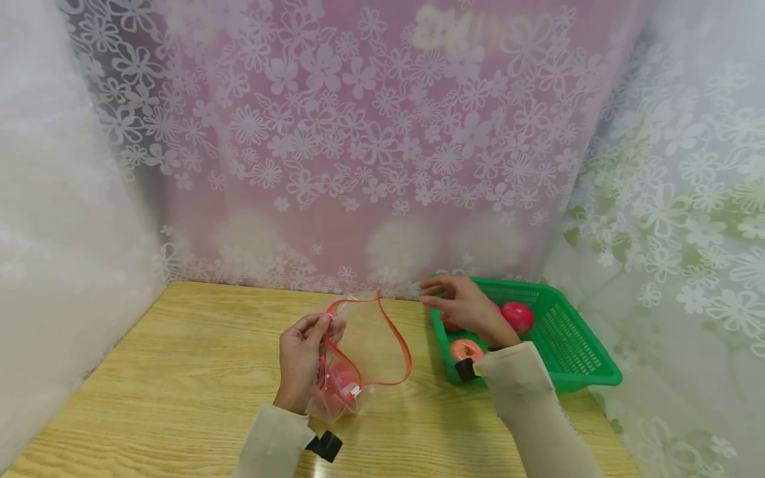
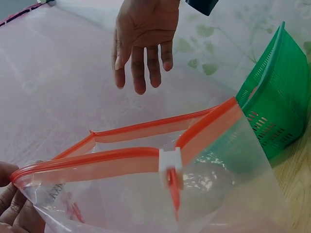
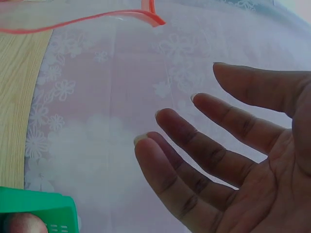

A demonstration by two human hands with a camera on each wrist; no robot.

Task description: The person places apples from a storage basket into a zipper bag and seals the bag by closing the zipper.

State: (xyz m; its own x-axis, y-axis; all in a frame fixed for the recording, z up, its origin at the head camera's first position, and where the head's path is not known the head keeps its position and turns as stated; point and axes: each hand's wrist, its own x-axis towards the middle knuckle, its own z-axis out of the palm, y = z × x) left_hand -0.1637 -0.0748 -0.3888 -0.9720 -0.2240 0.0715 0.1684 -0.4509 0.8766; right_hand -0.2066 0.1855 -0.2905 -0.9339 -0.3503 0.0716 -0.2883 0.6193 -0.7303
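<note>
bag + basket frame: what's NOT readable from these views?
Left wrist: print on the bag, too small and slanted.
Left wrist: left hand, partly cut off by the left edge.
Head: count of the bag's reddish contents, blurred by creased plastic.
Head: total fruit in the basket, partly covered by the right hand.
Right wrist: most of the basket, cut off at lower left.

This is a screened-off booth: a pink, flower-printed sheet hangs behind the wood-grain table, a pale sheet stands along the table's left side, and a white-flowered sheet (with green leaves) along its right. Whether a home, shop or workshop surrounds the table cannot be told.
</note>
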